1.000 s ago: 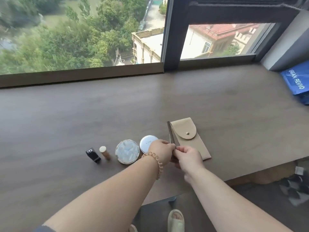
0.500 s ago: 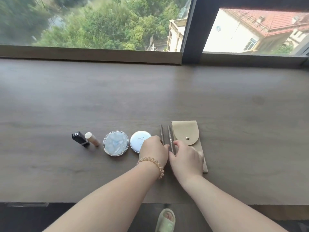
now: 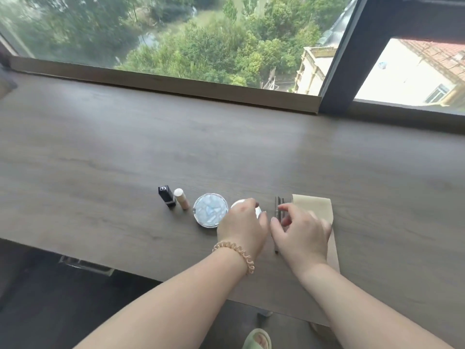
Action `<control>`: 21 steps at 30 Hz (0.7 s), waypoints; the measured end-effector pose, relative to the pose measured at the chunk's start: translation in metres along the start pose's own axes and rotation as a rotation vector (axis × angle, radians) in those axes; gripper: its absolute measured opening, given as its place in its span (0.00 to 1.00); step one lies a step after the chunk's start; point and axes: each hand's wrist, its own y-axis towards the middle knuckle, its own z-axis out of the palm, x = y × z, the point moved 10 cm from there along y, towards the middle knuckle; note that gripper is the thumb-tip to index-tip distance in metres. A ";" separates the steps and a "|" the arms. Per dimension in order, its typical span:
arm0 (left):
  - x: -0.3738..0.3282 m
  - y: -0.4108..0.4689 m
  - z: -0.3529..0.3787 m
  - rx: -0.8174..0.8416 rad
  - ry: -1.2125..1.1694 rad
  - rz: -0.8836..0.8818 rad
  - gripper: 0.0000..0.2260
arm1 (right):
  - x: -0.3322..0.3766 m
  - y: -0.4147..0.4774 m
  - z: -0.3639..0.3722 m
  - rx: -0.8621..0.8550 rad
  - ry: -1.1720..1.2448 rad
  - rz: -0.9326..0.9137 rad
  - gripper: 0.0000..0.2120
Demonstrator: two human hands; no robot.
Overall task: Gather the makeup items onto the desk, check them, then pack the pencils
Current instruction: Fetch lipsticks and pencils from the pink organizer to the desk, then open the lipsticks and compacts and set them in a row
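Pencils [image 3: 276,210] lying side by side on the desk [image 3: 125,172], just left of the pouch [image 3: 317,206], both hands hovering loose above them.
Checking is looking done and packing is coming up, I'd judge: the right hand [image 3: 302,230] is hanging with fingers spread and relaxed over the pencils and pouch edge, gripping nothing, while the left hand [image 3: 242,227] is hovering, fingers loosely curved, over the white compact [image 3: 258,212], holding nothing I can make out (whether it is touching the lid is too close to call). Next move is calling for a pinch on both pencils together, ends aimed at the pouch mouth, the other hand steadying the pouch. Counting along the row: one black lipstick [image 3: 166,199], one beige tube [image 3: 181,202], one shell-patterned compact [image 3: 210,213] plus the white compact making two, two pencils, one pouch.
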 end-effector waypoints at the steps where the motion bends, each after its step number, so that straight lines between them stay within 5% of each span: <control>1: 0.006 0.001 -0.016 -0.035 -0.026 -0.004 0.14 | 0.015 0.005 -0.001 -0.006 0.047 -0.024 0.10; 11: 0.115 0.010 -0.151 -0.345 -0.088 -0.101 0.08 | 0.161 0.002 0.054 0.111 0.117 -0.262 0.14; 21: 0.210 0.060 -0.149 0.047 -0.049 -0.053 0.21 | 0.232 0.006 0.133 0.231 -0.167 -0.238 0.13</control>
